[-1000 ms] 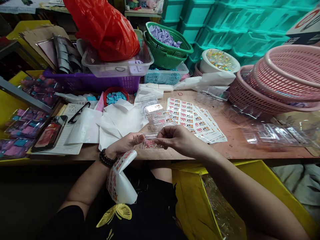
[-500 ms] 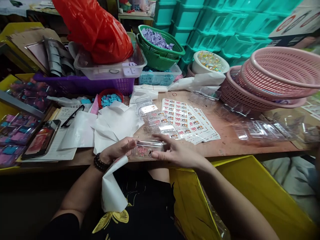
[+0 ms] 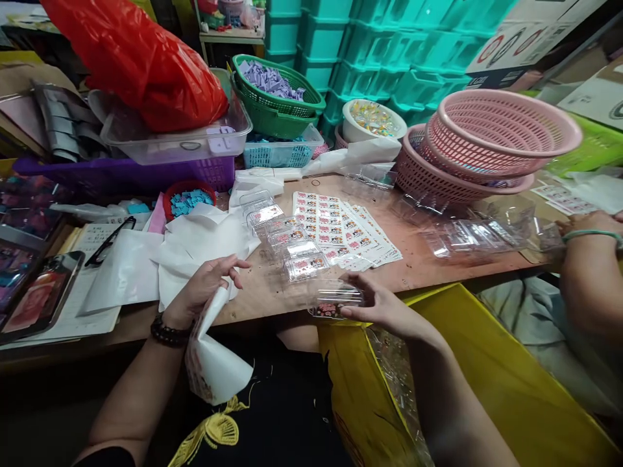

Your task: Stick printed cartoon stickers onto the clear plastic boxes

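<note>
My right hand (image 3: 384,305) grips a clear plastic box (image 3: 335,301) with a pink printed label, at the table's front edge. My left hand (image 3: 207,285) has a curled sticker sheet (image 3: 214,363) hanging from its lower fingers, while its upper fingers point out to the right. Labelled clear boxes (image 3: 294,250) lie in an overlapping row just beyond my right hand. Fanned out behind them are several printed sticker sheets (image 3: 324,220).
White backing papers (image 3: 209,240), glasses (image 3: 111,240) and a phone (image 3: 41,295) lie at left. Pink baskets (image 3: 501,136) and unlabelled clear boxes (image 3: 477,233) sit at right, near another person's arm (image 3: 591,279). A yellow-lined bin (image 3: 467,363) stands below the table edge.
My hands have separated. The right one has carried the labelled box to the right, away from the left, which keeps the sticker sheet. The view has turned right, showing another person's arm.
</note>
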### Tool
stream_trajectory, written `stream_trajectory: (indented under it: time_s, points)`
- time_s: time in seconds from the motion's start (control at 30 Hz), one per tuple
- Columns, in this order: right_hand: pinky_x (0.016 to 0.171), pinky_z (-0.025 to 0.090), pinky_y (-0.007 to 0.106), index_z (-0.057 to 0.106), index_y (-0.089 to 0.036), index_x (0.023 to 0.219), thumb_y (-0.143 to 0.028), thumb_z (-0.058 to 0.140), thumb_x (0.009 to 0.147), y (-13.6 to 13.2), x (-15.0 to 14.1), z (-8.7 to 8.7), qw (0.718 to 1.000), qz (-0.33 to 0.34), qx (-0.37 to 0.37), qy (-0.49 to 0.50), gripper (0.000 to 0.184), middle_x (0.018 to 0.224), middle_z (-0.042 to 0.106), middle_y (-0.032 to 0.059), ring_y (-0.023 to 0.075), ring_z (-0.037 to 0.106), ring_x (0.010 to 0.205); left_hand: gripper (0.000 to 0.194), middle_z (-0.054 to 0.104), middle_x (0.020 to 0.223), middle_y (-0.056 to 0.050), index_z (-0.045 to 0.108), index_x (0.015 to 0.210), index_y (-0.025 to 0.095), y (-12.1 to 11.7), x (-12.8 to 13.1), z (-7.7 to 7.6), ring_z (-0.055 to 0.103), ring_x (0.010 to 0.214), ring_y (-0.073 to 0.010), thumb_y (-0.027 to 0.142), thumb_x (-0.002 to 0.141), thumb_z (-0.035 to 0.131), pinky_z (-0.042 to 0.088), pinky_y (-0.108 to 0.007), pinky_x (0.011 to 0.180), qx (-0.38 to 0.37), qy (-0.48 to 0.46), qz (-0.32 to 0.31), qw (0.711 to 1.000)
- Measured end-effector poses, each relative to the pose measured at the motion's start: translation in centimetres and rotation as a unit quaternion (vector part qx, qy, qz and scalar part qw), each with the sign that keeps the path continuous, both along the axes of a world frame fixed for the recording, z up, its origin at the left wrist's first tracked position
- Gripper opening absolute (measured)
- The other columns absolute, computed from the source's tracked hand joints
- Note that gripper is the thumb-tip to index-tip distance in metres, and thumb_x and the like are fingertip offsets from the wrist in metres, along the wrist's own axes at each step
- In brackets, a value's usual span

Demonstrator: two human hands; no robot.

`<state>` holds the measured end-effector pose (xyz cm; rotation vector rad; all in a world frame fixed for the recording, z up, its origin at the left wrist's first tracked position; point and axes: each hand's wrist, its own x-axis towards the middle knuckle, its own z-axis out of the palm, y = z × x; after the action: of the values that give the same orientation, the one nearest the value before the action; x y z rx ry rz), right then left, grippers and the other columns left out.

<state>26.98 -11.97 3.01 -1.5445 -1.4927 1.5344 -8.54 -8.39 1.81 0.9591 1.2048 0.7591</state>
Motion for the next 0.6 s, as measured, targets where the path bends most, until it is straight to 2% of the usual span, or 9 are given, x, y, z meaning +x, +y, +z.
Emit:
stream_trajectory:
  time_s: [0.1, 0.17, 0.23, 0.3, 0.4, 0.5, 0.57, 0.6]
  points:
    - [0.073, 0.054, 0.032, 0.058, -0.021, 0.109, -0.053, 0.084, 0.063, -0.1, -1.4, -1.7, 1.0, -0.018, -0.023, 0.009, 0.061, 0.099, 0.065, 0.004, 0.0175, 0.063, 0.083, 0.045, 0.066, 0.065, -0.002, 0.074, 0.096, 0.014, -0.2, 1.9, -0.5, 0.045, 0.047, -0.0082, 0.056, 0.081, 0.068, 0.035, -0.021, 0.05, 0.05, 0.024, -0.07, 0.996]
    - [0.059, 0.049, 0.027, 0.055, -0.02, 0.112, -0.053, 0.082, 0.066, 0.2, -2.5, -2.6, 0.997, -0.048, -0.045, 0.028, 0.063, 0.086, 0.063, 0.0002, 0.0132, 0.06, 0.067, 0.045, 0.066, 0.064, -0.001, 0.073, 0.11, 0.015, 0.0, 3.1, -0.9, 0.058, 0.062, -0.0136, 0.052, 0.084, 0.067, 0.043, -0.024, 0.067, 0.078, 0.026, -0.114, 0.99]
    - [0.046, 0.041, 0.023, 0.049, -0.019, 0.12, -0.053, 0.08, 0.069, 0.8, -3.4, -3.2, 0.995, -0.078, -0.055, 0.037, 0.069, 0.074, 0.058, -0.0045, 0.0102, 0.054, 0.053, 0.055, 0.066, 0.064, 0.0, 0.065, 0.129, 0.016, 0.3, 4.1, -1.1, 0.063, 0.072, -0.017, 0.05, 0.086, 0.066, 0.045, -0.028, 0.078, 0.087, 0.03, -0.147, 0.985]
    - [0.04, 0.037, 0.022, 0.042, -0.018, 0.129, -0.055, 0.079, 0.07, 1.3, -3.9, -3.5, 0.993, -0.107, -0.047, 0.028, 0.079, 0.071, 0.056, -0.0065, 0.0097, 0.051, 0.046, 0.063, 0.067, 0.066, -0.001, 0.057, 0.139, 0.015, 0.5, 5.0, -1.3, 0.065, 0.074, -0.018, 0.05, 0.087, 0.064, 0.045, -0.031, 0.081, 0.095, 0.04, -0.161, 0.981]
    - [0.036, 0.038, 0.024, 0.035, -0.016, 0.141, -0.059, 0.077, 0.072, 2.0, -4.3, -3.5, 0.99, -0.134, -0.04, 0.001, 0.092, 0.082, 0.061, -0.0007, 0.0119, 0.055, 0.046, 0.065, 0.069, 0.068, -0.002, 0.054, 0.141, 0.013, 0.5, 5.8, -1.5, 0.067, 0.076, -0.0187, 0.049, 0.088, 0.064, 0.047, -0.034, 0.087, 0.129, 0.06, -0.147, 0.979]
    - [0.045, 0.046, 0.028, 0.04, -0.017, 0.145, -0.06, 0.076, 0.072, 2.7, -4.7, -3.0, 0.99, -0.135, -0.025, -0.026, 0.093, 0.101, 0.068, 0.0094, 0.0175, 0.064, 0.061, 0.067, 0.07, 0.072, -0.004, 0.053, 0.138, 0.01, 0.1, 6.4, -1.9, 0.069, 0.08, -0.0206, 0.052, 0.087, 0.063, 0.048, -0.037, 0.091, 0.156, 0.094, -0.094, 0.979]
    - [0.065, 0.055, 0.032, 0.054, -0.019, 0.136, -0.057, 0.077, 0.071, 3.0, -5.2, -2.8, 0.99, -0.136, 0.02, -0.017, 0.079, 0.114, 0.069, 0.0122, 0.0234, 0.069, 0.086, 0.075, 0.073, 0.08, -0.005, 0.046, 0.144, 0.01, -0.2, 6.7, -2.3, 0.071, 0.087, -0.0228, 0.056, 0.087, 0.062, 0.049, -0.038, 0.093, 0.147, 0.108, -0.078, 0.98]
    - [0.077, 0.055, 0.034, 0.061, -0.019, 0.127, -0.055, 0.076, 0.071, 3.1, -5.6, -2.8, 0.99, -0.133, 0.044, -0.002, 0.068, 0.118, 0.069, 0.0119, 0.0255, 0.068, 0.098, 0.08, 0.075, 0.084, -0.006, 0.04, 0.148, 0.011, -0.3, 6.9, -2.6, 0.071, 0.092, -0.0239, 0.058, 0.087, 0.061, 0.048, -0.039, 0.094, 0.136, 0.109, -0.084, 0.981]
